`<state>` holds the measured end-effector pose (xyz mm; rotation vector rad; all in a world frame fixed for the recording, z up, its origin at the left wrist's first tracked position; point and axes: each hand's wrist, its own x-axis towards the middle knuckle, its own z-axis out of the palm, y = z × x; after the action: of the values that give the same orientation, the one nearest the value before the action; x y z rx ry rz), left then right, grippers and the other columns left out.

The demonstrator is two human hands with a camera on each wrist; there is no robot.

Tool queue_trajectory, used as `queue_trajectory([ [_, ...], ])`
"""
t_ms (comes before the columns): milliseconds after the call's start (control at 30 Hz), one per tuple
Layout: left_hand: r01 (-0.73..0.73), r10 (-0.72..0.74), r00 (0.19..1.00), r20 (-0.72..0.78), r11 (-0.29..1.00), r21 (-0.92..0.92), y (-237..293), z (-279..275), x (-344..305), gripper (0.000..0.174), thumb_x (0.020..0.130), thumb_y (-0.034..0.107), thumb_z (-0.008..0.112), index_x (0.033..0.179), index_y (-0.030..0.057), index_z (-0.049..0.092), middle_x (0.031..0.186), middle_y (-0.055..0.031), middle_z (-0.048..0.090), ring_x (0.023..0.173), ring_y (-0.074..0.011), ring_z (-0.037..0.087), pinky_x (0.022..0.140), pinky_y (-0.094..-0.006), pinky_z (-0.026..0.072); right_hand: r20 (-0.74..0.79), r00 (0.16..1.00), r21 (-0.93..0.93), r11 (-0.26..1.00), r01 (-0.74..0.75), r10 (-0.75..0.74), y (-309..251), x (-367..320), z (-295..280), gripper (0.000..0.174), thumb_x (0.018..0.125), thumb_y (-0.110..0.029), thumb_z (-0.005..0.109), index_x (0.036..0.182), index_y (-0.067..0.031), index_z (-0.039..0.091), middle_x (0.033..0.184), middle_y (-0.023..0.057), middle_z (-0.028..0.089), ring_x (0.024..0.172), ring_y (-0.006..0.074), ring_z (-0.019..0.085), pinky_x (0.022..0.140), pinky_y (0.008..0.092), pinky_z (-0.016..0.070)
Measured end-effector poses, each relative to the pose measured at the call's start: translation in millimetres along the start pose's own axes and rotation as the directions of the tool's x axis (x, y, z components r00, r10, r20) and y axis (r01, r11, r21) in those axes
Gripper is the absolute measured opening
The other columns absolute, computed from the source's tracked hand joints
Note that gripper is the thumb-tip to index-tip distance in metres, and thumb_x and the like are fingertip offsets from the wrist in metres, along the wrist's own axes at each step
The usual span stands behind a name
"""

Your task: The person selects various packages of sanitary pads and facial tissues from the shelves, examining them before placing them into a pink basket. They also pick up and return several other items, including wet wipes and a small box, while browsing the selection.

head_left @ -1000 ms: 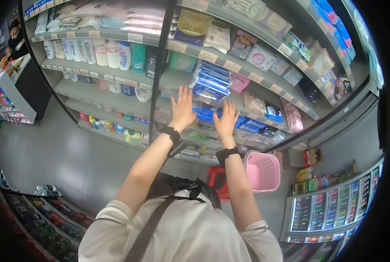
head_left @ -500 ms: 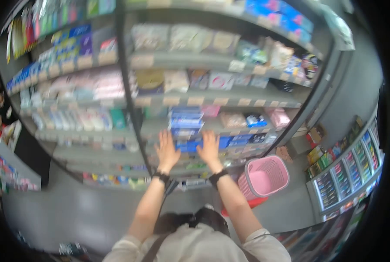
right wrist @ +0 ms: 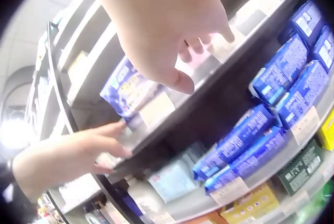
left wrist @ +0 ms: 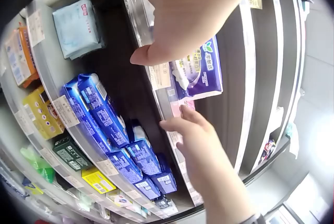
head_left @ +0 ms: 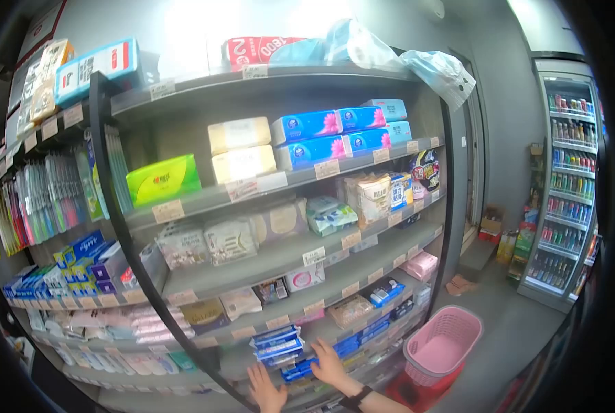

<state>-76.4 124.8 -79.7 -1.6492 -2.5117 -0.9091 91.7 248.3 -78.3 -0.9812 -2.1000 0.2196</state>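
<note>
A stack of blue and white soft packs (head_left: 278, 344) lies on a lower shelf, its front pack (left wrist: 201, 72) blue-purple with printed lettering. My left hand (head_left: 266, 391) is at the shelf's front edge on the stack's left side, fingers spread. On the other side of the stack is my right hand (head_left: 329, 366), its fingers extended and slightly bent. In the left wrist view the pack shows between the left hand (left wrist: 188, 15) and the right hand (left wrist: 201, 148), neither gripping it. More blue packs (left wrist: 94, 109) sit in rows on the shelf below.
Price tags line the shelf edges (head_left: 314, 257). Blue tissue packs (head_left: 309, 126) fill part of an upper shelf. A black upright post (head_left: 142, 275) stands left of the hands. To the right, a pink basket (head_left: 444, 344) sits on something red. A drinks fridge (head_left: 562, 186) stands farther back.
The head view has tilted up, showing the upper shelves and the fridge, with both hands now at the lower edge. The hands stay at either side of the stack.
</note>
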Motion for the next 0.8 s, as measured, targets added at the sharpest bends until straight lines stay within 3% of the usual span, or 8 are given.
queue_trajectory([
  [100,-0.043,0.044,0.999,-0.006,0.986,0.159,5,-5,-5,0.105,0.072,0.028,0.078,0.155,0.0082,0.015,0.16,-0.0157,0.019,0.147,-0.0401,0.012,0.112,-0.0539,0.0278,-0.003,0.989,0.462,0.877,-0.129,0.147,-34,16,-62,0.062,0.081,-0.013,0.065,0.139,-0.0065,0.042,0.14,0.0174,0.047,0.131,0.0338,0.046,0.107,0.0522,0.0364],
  [233,-0.067,0.069,0.998,-0.01,0.985,0.158,18,-11,-3,0.101,0.073,0.023,0.076,0.152,0.0005,0.017,0.158,-0.0186,0.02,0.147,-0.0404,0.013,0.112,-0.0538,0.027,-0.389,0.907,0.682,0.612,0.4,-0.16,-105,36,-224,0.029,0.086,-0.007,0.059,0.115,-0.0067,0.061,0.128,0.0193,0.057,0.103,0.0372,0.065,0.096,0.047,0.0479],
  [300,-0.052,0.053,0.999,-0.002,0.981,0.188,18,-12,-6,0.098,0.074,0.022,0.074,0.152,0.0002,0.018,0.158,-0.0191,0.021,0.146,-0.0407,0.014,0.112,-0.0529,0.0277,-0.45,0.726,0.664,0.348,0.661,-0.52,-119,48,-286,0.049,0.094,-0.037,0.064,0.132,-0.0161,0.041,0.137,0.0234,0.042,0.12,0.0413,0.054,0.101,0.0546,0.045],
  [433,-0.107,0.114,0.993,-0.036,0.984,0.145,6,0,-4,0.096,0.074,0.02,0.072,0.152,0.0005,0.019,0.157,-0.0195,0.022,0.146,-0.0406,0.015,0.111,-0.053,0.0283,-0.723,0.609,0.688,-0.413,0.597,-0.326,-178,67,-311,0.044,0.096,-0.026,0.061,0.13,-0.0082,0.039,0.127,0.0244,0.045,0.12,0.0457,0.053,0.1,0.0541,0.0472],
  [567,-0.051,0.05,0.999,0.011,0.994,0.093,18,-17,-3,0.1,0.076,0.019,0.073,0.154,0.0071,0.013,0.16,-0.0178,0.016,0.148,-0.0389,0.011,0.106,-0.0546,0.0356,-0.513,0.773,0.836,-0.423,0.351,-0.373,-202,66,-335,0.047,0.095,-0.022,0.062,0.131,-0.0073,0.035,0.124,0.028,0.045,0.116,0.0516,0.053,0.106,0.0571,0.0422],
  [633,-0.034,0.031,0.998,0.051,0.997,0.064,33,-36,-1,0.097,0.076,0.017,0.072,0.154,0.006,0.015,0.16,-0.0178,0.017,0.147,-0.0395,0.013,0.104,-0.055,0.0381,-0.844,0.413,0.507,-0.761,0.405,-0.343,-204,94,-295,0.05,0.094,-0.02,0.062,0.133,-0.0077,0.032,0.122,0.0302,0.044,0.115,0.0554,0.052,0.11,0.0596,0.0361],
  [767,-0.008,0.004,0.995,0.099,0.999,0.036,38,-43,0,0.093,0.077,0.013,0.067,0.154,0.0052,0.016,0.159,-0.0166,0.018,0.147,-0.0384,0.014,0.101,-0.0529,0.042,-0.849,0.488,0.433,-0.795,0.425,-0.202,-231,94,-307,0.053,0.094,-0.019,0.062,0.135,-0.0094,0.028,0.12,0.0304,0.045,0.109,0.0577,0.055,0.115,0.0588,0.0278],
  [800,-0.01,0.007,0.996,0.091,0.999,0.03,39,-44,-1,0.093,0.077,0.012,0.067,0.154,0.0052,0.016,0.159,-0.0169,0.019,0.147,-0.0384,0.014,0.101,-0.0526,0.0414,-0.621,0.571,0.747,-0.624,0.227,-0.537,-202,86,-327,0.057,0.094,-0.018,0.061,0.138,-0.0111,0.024,0.119,0.0295,0.046,0.104,0.0599,0.057,0.116,0.0583,0.0266],
])
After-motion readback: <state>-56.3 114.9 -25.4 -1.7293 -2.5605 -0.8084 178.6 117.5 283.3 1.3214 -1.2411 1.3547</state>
